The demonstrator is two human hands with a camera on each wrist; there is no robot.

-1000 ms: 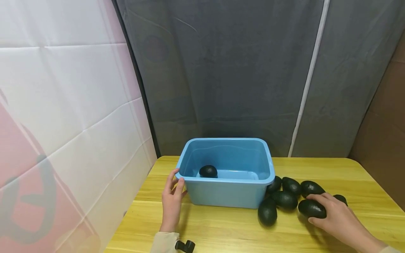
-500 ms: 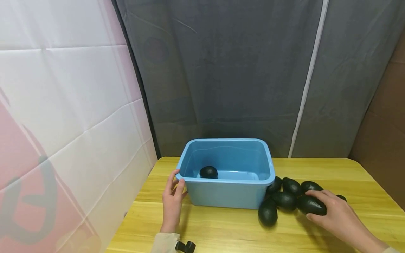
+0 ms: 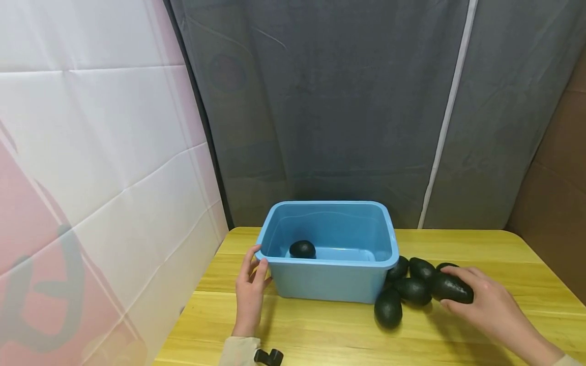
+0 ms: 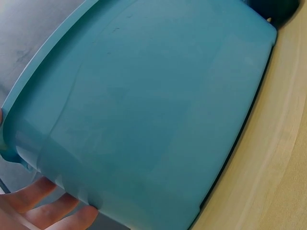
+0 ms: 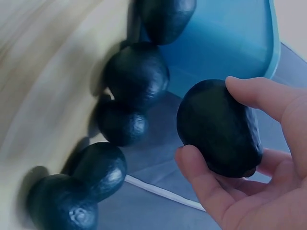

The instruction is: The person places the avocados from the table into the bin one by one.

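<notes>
- Head view: my right hand, lower right of frame, grips a dark avocado just above the yellow table. My left hand, fingers straight, touches the blue tub at centre; one avocado inside.
- Left wrist view: fingertips press the tub's wall, lower left.
- Right wrist view: thumb and fingers wrap the avocado at right; loose avocados lie left.

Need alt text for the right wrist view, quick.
The right hand grips a dark avocado between thumb and fingers, lifted clear of the table. Five more avocados lie in a row below it, beside the blue bin.
</notes>
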